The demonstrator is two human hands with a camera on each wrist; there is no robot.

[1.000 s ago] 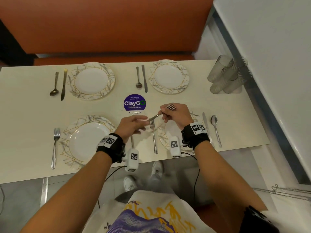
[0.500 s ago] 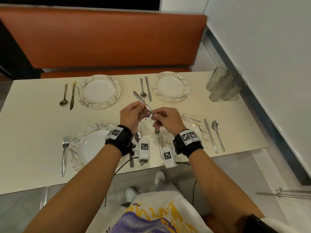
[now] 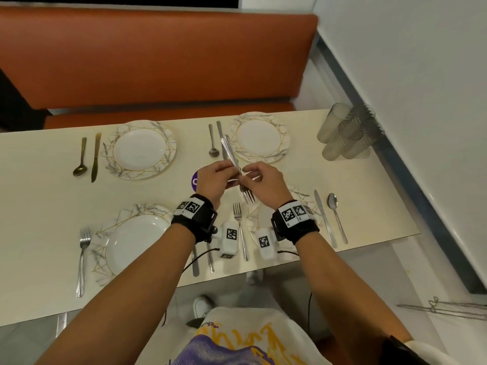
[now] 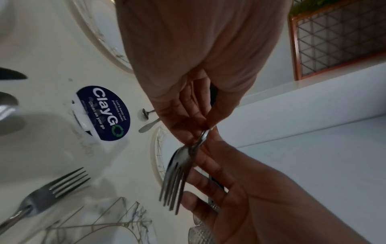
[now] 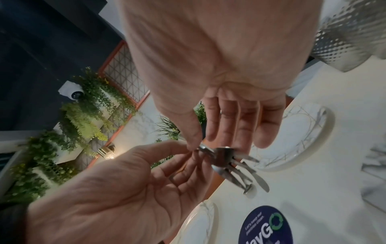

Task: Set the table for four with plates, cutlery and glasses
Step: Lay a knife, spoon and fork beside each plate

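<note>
The held forks [image 3: 238, 177] (two of them, going by the doubled tines in the wrist views, though the handles overlap too closely to be sure) are up in the air over the middle of the counter [image 3: 39, 206], handles slanting toward 11 o'clock, tines hanging toward 5 o'clock above the near right plate [image 3: 303, 198]. The left hand [image 3: 214, 180] has its fingers curled round the handles; the right hand [image 3: 263, 184] pinches the necks between thumb and forefinger, the other fingers relaxed. The step in hand looks like separating the pair, since both far settings lack a fork. The next move probably calls for each hand to come away with one fork and carry it to the bare side of a far plate: the far left plate [image 3: 142, 150] at 10 o'clock and the far right plate [image 3: 259, 138] at 12 o'clock each have only a spoon and knife. The glasses [image 3: 345, 133], clustered at 2 o'clock against the wall, are not yet set out. The near left plate [image 3: 131, 241] is partly covered by the left forearm, and the knife and spoon beside it are mostly hidden under the wrist band; the purple sticker [image 3: 195, 180] is largely hidden by the left hand.
</note>
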